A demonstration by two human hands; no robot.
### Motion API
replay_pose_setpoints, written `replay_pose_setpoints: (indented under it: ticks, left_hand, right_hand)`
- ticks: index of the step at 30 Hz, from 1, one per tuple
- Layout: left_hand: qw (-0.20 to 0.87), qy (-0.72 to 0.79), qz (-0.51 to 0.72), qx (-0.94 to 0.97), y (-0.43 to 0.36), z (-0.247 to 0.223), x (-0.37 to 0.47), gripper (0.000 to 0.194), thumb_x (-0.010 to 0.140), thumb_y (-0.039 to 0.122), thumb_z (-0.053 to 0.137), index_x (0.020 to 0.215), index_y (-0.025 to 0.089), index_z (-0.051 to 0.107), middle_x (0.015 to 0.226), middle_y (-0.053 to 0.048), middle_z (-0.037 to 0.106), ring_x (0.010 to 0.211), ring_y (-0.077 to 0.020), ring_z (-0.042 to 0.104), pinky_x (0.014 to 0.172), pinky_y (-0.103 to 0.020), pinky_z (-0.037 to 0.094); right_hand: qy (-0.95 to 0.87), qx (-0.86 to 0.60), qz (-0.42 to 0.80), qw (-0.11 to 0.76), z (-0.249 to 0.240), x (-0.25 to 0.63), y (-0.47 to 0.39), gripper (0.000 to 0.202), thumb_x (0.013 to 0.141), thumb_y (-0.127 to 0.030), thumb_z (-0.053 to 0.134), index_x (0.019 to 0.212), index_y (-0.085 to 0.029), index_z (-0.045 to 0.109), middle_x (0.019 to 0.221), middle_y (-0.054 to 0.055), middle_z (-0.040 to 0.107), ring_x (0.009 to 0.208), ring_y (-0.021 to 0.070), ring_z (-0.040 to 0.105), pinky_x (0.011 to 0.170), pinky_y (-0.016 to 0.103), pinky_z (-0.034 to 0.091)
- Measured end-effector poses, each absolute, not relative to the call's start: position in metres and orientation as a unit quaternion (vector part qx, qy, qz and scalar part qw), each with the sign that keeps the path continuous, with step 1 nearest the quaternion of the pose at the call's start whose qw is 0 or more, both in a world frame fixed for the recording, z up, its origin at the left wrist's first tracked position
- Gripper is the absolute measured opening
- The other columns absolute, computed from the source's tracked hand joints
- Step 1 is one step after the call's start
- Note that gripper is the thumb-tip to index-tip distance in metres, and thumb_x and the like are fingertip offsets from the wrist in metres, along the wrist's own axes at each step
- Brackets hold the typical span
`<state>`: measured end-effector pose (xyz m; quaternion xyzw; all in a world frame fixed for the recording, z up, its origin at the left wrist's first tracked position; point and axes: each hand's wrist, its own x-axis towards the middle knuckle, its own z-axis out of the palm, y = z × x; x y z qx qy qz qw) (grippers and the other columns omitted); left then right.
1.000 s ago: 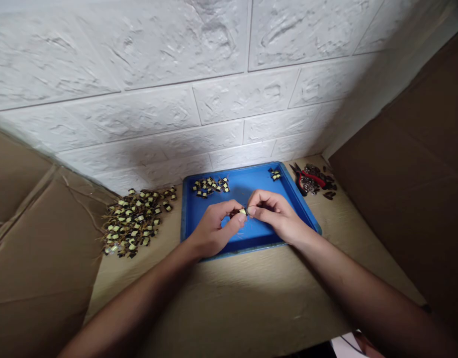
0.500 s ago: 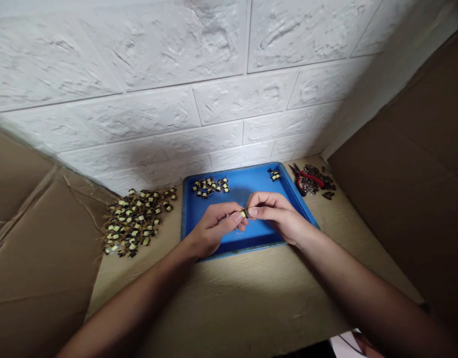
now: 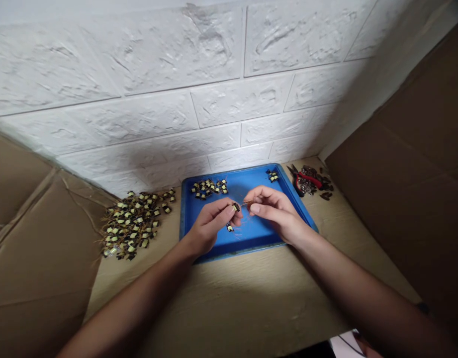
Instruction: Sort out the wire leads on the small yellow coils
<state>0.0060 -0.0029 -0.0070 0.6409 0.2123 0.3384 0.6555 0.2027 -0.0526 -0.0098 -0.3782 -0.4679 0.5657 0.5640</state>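
My left hand (image 3: 212, 223) pinches a small black coil bobbin (image 3: 235, 207) wrapped in yellow tape between thumb and forefinger, above the blue tray (image 3: 264, 233). Close beside it, my right hand (image 3: 271, 206) is closed at thumb and forefinger on thin copper-coloured wire (image 3: 247, 203), which reaches toward the bobbin. Whether the wire is joined to the bobbin is too small to tell. Just below my left fingers, a similar taped bobbin (image 3: 229, 227) lies in the tray near some fine wire strands.
Several taped bobbins (image 3: 209, 188) lie at the tray's back left, a few more (image 3: 272, 176) at its back right. A large pile of them (image 3: 134, 223) sits on the table left. Red-handled pliers (image 3: 307, 178) rest among small metal parts. Cardboard (image 3: 404, 164) flanks both sides.
My hands have drawn slightly apart. The bobbin has tilted in my left fingers, wire now shows in my right fingers, and the bobbin below my left hand has come into sight.
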Motion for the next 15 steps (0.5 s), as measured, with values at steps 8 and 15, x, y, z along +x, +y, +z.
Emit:
replay_pose_setpoints:
  ticks: [8,15]
  left_hand:
    - [0.618,0.218,0.316,0.686,-0.0017,-0.0083,0.0049,0.028,0.100,0.033,0.053,0.091,0.012,0.069,0.083,-0.005,0.067,0.076,-0.0126,0.060,0.070,-0.024,0.047]
    - [0.609,0.215,0.312,0.697,-0.0014,-0.0096,0.0050,0.026,0.100,0.033,0.054,0.096,0.013,0.069,0.087,-0.006,0.070,0.076,-0.0125,0.061,0.071,-0.024,0.049]
  right_hand:
    - [-0.422,-0.387,0.538,0.619,-0.0123,0.1966,-0.0511,0.012,0.082,-0.022,0.073,0.082,-0.021,0.061,0.073,-0.003,0.055,0.067,0.0138,0.050,0.067,0.030,0.036]
    - [-0.457,-0.409,0.501,0.611,-0.0122,0.2036,-0.0524,0.009,0.084,-0.025,0.067,0.078,-0.019,0.064,0.069,-0.001,0.055,0.066,0.0150,0.047,0.065,0.031,0.033]
